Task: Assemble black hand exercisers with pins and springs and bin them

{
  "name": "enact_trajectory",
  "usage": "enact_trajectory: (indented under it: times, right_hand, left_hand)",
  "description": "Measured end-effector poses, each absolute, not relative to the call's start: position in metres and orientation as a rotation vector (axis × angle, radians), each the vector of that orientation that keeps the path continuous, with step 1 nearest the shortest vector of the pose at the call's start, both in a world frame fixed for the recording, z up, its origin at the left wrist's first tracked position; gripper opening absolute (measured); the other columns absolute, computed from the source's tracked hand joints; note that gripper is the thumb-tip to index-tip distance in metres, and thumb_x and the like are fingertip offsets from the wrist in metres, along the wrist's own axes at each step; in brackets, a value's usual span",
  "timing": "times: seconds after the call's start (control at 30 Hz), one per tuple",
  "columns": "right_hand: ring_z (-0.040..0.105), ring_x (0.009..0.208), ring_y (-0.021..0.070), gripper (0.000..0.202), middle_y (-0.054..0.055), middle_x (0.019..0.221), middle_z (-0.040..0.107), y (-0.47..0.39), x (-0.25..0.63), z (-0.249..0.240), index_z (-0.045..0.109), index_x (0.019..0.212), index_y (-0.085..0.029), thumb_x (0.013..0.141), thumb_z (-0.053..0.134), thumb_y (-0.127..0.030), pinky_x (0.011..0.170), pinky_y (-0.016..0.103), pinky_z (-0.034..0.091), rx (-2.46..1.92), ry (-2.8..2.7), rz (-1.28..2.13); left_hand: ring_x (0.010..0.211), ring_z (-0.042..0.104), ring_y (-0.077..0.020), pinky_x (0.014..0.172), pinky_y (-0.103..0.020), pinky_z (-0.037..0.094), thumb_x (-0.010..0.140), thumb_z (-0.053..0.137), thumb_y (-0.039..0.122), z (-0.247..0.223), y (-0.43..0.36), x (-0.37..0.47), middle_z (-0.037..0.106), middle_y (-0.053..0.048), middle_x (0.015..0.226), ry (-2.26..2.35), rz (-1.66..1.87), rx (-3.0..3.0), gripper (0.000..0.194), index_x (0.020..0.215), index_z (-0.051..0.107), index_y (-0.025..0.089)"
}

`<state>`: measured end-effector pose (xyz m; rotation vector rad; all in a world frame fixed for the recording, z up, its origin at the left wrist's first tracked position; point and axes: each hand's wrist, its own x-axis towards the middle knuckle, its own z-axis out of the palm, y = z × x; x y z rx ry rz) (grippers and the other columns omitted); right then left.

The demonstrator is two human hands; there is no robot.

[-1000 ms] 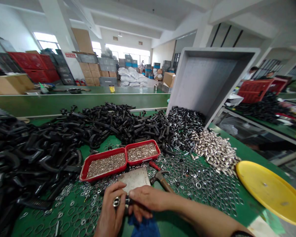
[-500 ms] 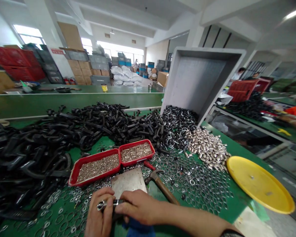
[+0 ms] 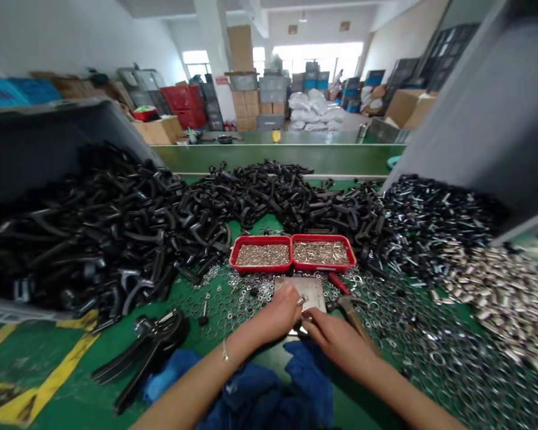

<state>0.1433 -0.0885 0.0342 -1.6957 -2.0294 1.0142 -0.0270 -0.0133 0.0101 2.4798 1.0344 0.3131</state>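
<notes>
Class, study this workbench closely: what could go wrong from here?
The small metal part at the left hand's fingertips might slip and get lost among the loose rings. The right hand, working beside the hammer, could knock it. A bump might also spill pins from the open red trays just beyond the metal plate.

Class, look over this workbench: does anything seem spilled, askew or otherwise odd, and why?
Thin metal rings lie loose across the green tabletop, outside the two red plastic trays, so they look spilled. At right, a large grey plastic bin stands tilted by loose black-and-silver parts, as if tipped out, perhaps deliberately. Nothing looks visibly damaged.
</notes>
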Motion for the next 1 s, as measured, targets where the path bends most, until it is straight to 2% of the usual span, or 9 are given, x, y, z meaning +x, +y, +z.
enact_trajectory:
  times: [0.1, 0.23, 0.33, 0.4, 0.53, 0.67, 0.73, 0.87, 1.0]
  right_hand:
    - [0.066, 0.100, 0.0247, 0.035, 0.012, 0.108, 0.071, -0.099, 0.161, 0.035, 0.062, 0.115, -0.018, 0.101, 0.037, -0.039, 0.089, 0.036, 0.046, -1.647, -2.055, 1.045]
    - [0.064, 0.107, 0.0262, 0.039, 0.011, 0.115, 0.070, -0.131, 0.199, 0.028, 0.065, 0.115, -0.023, 0.101, 0.036, -0.045, 0.096, 0.040, 0.047, -1.664, -1.959, 1.096]
    - [0.066, 0.104, 0.0260, 0.042, 0.011, 0.113, 0.070, -0.153, 0.226, 0.016, 0.065, 0.116, -0.024, 0.101, 0.035, -0.049, 0.096, 0.041, 0.049, -1.788, -1.833, 1.068]
    - [0.065, 0.103, 0.0259, 0.041, 0.012, 0.112, 0.068, -0.161, 0.236, 0.010, 0.065, 0.114, -0.024, 0.100, 0.035, -0.049, 0.096, 0.041, 0.049, -1.857, -1.800, 0.962]
    - [0.063, 0.106, 0.0281, 0.038, 0.012, 0.117, 0.062, -0.171, 0.239, 0.005, 0.063, 0.116, -0.025, 0.096, 0.043, -0.050, 0.093, 0.044, 0.051, -2.012, -1.842, 0.674]
    - [0.064, 0.101, 0.0286, 0.043, 0.013, 0.113, 0.061, -0.176, 0.235, 0.000, 0.056, 0.131, -0.025, 0.095, 0.044, -0.045, 0.084, 0.044, 0.054, -2.102, -1.896, 0.552]
    - [0.064, 0.103, 0.0289, 0.046, 0.014, 0.114, 0.062, -0.173, 0.235, -0.004, 0.053, 0.135, -0.023, 0.094, 0.043, -0.042, 0.087, 0.044, 0.053, -2.095, -1.886, 0.555]
    - [0.064, 0.107, 0.0289, 0.054, 0.016, 0.120, 0.064, -0.151, 0.240, -0.008, 0.051, 0.133, -0.015, 0.088, 0.053, -0.044, 0.096, 0.045, 0.048, -2.013, -1.707, 0.776]
    - [0.067, 0.086, 0.0227, 0.049, 0.008, 0.094, 0.070, -0.129, 0.244, 0.007, 0.062, 0.113, -0.015, 0.089, 0.051, -0.057, 0.076, 0.035, 0.054, -1.856, -1.355, 1.363]
  left_hand:
    - [0.106, 0.051, -0.0272, 0.097, -0.044, 0.043, 0.094, 0.045, 0.021, 0.003, -0.004, -0.019, 0.057, -0.014, 0.107, 1.088, 0.145, 2.582, 0.017, 0.098, 0.059, 0.012]
    - [0.105, 0.052, -0.0276, 0.093, -0.045, 0.044, 0.092, 0.057, 0.041, 0.022, 0.014, -0.012, 0.058, -0.013, 0.111, 1.068, 0.235, 2.588, 0.032, 0.107, 0.062, 0.014]
    - [0.104, 0.055, -0.0229, 0.093, -0.038, 0.043, 0.095, 0.054, 0.031, 0.045, 0.050, 0.004, 0.062, -0.008, 0.105, 1.049, 0.340, 2.636, 0.020, 0.104, 0.066, 0.019]
    - [0.105, 0.057, -0.0229, 0.093, -0.037, 0.043, 0.095, 0.051, 0.020, 0.054, 0.080, 0.021, 0.065, -0.010, 0.103, 1.112, 0.247, 2.722, 0.019, 0.098, 0.069, 0.018]
    - [0.097, 0.064, -0.0284, 0.089, -0.039, 0.044, 0.080, 0.061, 0.004, 0.051, 0.123, 0.053, 0.070, -0.017, 0.092, 1.175, 0.033, 2.745, 0.013, 0.080, 0.072, 0.011]
    - [0.096, 0.066, -0.0302, 0.091, -0.042, 0.044, 0.078, 0.062, 0.003, 0.040, 0.130, 0.062, 0.072, -0.019, 0.091, 1.193, -0.002, 2.736, 0.011, 0.077, 0.072, 0.009]
    - [0.098, 0.066, -0.0305, 0.092, -0.043, 0.044, 0.080, 0.059, 0.005, 0.038, 0.127, 0.061, 0.072, -0.021, 0.093, 1.222, 0.060, 2.725, 0.013, 0.082, 0.071, 0.007]
    - [0.095, 0.066, -0.0252, 0.087, -0.037, 0.048, 0.090, 0.046, 0.007, 0.045, 0.119, 0.056, 0.071, -0.019, 0.098, 1.286, 0.280, 2.657, 0.024, 0.102, 0.067, 0.006]
    - [0.101, 0.063, -0.0167, 0.092, -0.029, 0.047, 0.093, 0.047, 0.010, 0.051, 0.096, 0.036, 0.070, -0.008, 0.107, 1.155, 0.551, 2.555, 0.026, 0.114, 0.062, 0.015]
